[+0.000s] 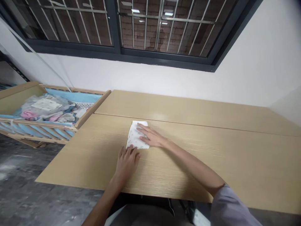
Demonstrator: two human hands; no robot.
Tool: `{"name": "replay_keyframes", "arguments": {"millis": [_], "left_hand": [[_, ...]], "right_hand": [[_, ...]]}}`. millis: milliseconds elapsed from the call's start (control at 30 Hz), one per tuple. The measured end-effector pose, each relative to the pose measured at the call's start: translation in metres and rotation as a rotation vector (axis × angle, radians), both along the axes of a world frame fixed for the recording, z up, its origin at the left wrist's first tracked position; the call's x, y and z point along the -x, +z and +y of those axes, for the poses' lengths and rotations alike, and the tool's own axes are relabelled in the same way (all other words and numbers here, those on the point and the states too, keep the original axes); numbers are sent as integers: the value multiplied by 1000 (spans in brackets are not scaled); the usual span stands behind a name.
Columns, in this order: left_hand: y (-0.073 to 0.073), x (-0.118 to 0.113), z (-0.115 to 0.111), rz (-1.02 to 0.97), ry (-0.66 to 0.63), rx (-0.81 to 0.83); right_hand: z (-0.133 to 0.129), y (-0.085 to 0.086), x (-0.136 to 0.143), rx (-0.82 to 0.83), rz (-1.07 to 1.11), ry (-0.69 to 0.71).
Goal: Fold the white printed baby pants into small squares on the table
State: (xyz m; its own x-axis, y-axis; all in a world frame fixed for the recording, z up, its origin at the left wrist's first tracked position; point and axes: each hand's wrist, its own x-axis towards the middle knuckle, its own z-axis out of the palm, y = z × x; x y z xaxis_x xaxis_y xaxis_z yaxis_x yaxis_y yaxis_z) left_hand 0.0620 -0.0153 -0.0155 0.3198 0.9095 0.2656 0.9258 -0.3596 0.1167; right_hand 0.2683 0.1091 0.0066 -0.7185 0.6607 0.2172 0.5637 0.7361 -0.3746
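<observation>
A folded white cloth [135, 136] with a small printed pattern lies flat on the light wooden table [94, 163]. My right hand [150, 135] rests on the cloth's right side, fingers stretched out and pointing left. At the cloth's near edge, my left hand [128, 160] lies with its fingers spread, the fingertips touching the lower left border. Neither hand grips the cloth. Part of its right side is hidden under my right hand.
A wooden crib [88, 115] with blue lining stands left of the table, holding a heap of baby clothes [63, 116] and a clear plastic bag [44, 103]. A seam crosses the tabletop. Behind are a white wall [145, 80] and a barred window [162, 34].
</observation>
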Motion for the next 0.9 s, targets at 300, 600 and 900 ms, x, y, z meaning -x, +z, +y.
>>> {"name": "replay_keyframes", "arguments": {"millis": [300, 600, 900], "left_hand": [[-15, 44, 38, -295, -72, 105], [-2, 35, 28, -130, -86, 56], [24, 25, 39, -141, 4, -42]], "right_hand": [[-54, -40, -15, -210, -23, -98], [-79, -36, 2, -225, 50, -197], [-68, -1, 8, 75, 334, -396]]}}
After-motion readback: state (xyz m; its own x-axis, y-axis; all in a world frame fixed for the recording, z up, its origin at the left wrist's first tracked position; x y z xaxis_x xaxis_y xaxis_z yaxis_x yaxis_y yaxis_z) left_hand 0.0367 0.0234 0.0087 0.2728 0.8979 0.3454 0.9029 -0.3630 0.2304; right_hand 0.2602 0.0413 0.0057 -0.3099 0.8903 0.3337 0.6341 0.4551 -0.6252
